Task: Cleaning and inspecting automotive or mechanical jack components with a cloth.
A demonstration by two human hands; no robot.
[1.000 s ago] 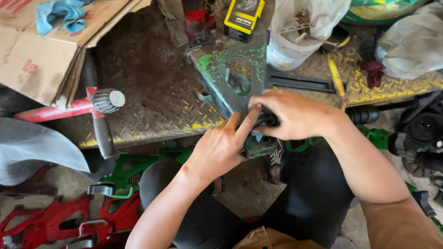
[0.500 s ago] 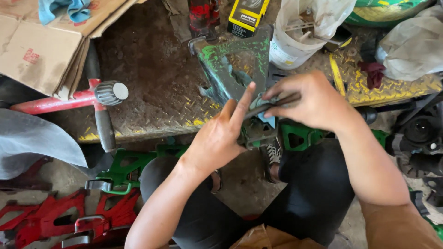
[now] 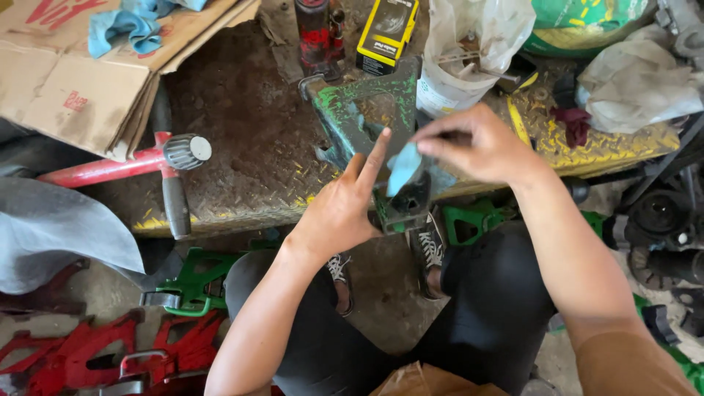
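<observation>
The right hand (image 3: 480,147) has come up off the metal part (image 3: 381,139) since a moment ago and now pinches a small blue cloth (image 3: 403,167) between thumb and fingers. Before, both hands pressed low on the part's near end; now the cloth hangs over that end, so it looks like wiping has started. The left hand (image 3: 341,209) is half open, with one finger pointing straight up, and its side rests against the part. The part is a worn green metal frame shaped like a triangle. It lies on the bumpy metal bench (image 3: 242,147), with its narrow end sticking out over the front edge toward the person's knees. Its long side runs from the back of the bench to the front. A red-handled hammer (image 3: 147,158) lies near the left front corner.
</observation>
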